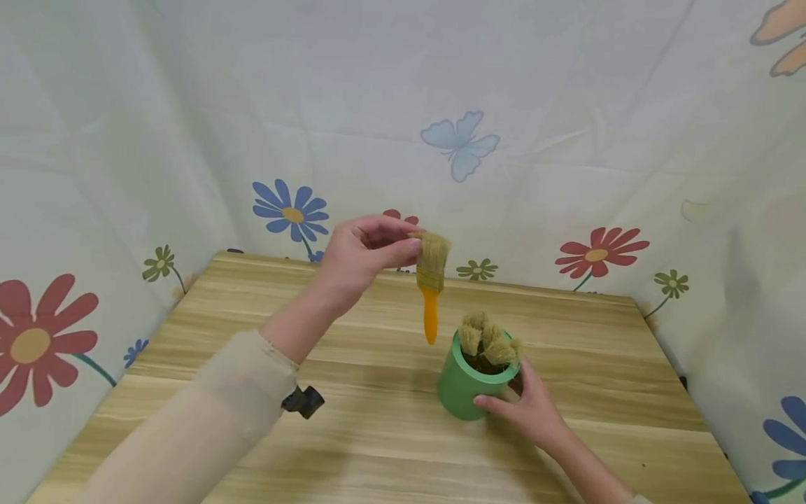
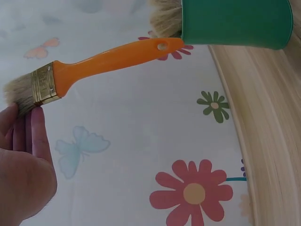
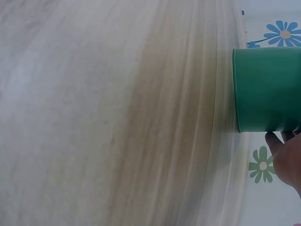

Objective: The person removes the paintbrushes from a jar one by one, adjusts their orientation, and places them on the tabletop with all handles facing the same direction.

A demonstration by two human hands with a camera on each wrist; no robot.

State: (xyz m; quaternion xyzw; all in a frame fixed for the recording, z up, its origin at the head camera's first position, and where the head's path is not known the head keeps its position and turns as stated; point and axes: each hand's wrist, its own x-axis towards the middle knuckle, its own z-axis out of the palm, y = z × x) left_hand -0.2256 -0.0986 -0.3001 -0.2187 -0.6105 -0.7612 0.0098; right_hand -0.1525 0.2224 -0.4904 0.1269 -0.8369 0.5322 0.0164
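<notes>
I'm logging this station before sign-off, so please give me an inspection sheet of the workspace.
Surface: wood-grain tabletop
Job's things: orange-handled paintbrush, handle hanging down; green cylindrical container, bristle heads showing above its rim
Clutter: nothing seen
Left grip: pinches the paintbrush by its bristles
Right grip: holds the container's side, thumb towards the camera
Cables: nothing seen
Surroundings: pale sheet printed with flowers and butterflies

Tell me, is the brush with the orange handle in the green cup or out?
Out. The left hand pinches the brush by its bristles, and the whole orange handle shows outside the green cup.
</notes>
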